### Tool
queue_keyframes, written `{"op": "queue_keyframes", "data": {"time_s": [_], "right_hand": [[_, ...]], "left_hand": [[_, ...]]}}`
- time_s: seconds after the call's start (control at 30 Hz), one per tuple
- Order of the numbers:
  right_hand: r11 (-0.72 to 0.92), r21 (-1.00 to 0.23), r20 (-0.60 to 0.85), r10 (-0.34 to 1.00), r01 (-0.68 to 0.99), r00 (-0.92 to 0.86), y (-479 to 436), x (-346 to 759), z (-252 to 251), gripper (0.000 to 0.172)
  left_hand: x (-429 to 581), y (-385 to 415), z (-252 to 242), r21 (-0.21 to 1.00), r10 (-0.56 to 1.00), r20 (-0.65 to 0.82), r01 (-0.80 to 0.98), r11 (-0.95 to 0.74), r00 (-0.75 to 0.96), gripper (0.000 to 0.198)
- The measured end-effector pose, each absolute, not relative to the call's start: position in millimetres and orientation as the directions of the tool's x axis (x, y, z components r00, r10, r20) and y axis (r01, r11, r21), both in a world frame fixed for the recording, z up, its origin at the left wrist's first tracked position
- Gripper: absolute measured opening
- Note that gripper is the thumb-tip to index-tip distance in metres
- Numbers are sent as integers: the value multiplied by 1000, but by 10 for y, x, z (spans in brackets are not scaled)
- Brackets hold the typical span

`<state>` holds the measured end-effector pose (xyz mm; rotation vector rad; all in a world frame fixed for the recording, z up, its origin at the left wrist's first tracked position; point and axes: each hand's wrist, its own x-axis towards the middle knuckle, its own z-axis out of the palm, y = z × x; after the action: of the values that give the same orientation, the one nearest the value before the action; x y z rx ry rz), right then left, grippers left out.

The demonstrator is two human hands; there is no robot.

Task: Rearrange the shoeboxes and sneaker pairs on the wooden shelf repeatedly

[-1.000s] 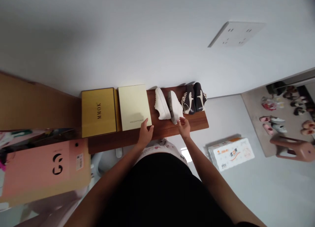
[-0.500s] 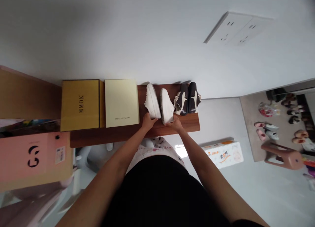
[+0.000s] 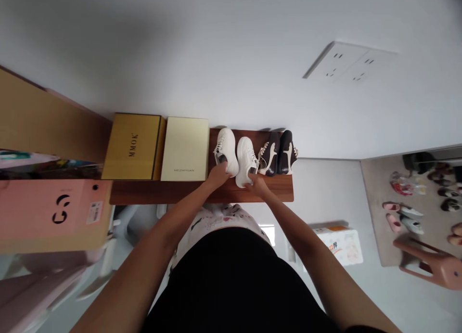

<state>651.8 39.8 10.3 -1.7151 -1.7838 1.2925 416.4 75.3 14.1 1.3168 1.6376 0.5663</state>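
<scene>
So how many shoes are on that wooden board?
4: left white shoe at the left hand, right white shoe at the right hand, two dark shoes to their right. None looks hidden.

Head camera: we look forward and steeply down from the wearer's head, with black clothing filling six o'clock.
Wall: we face it at twelve o'clock.
Shelf: we see it from above, nearer than the floor at four o'clock.
Left hand, right hand: we view both from behind, near mid-view, at seven and four o'clock.
</scene>
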Motion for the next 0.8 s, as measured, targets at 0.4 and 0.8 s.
{"op": "queue_keyframes", "data": {"time_s": [0.4,0.8], "right_hand": [[309,-255,-471,788,916,-397,798,6129,465,18],[407,-151,-549,723,901,-419,1036,5942,516,25]], "left_hand": [[4177,839,417,292,811,-471,928,-229,348,36],[4282,881,635,209,825,-468,947,-245,317,38]]}}
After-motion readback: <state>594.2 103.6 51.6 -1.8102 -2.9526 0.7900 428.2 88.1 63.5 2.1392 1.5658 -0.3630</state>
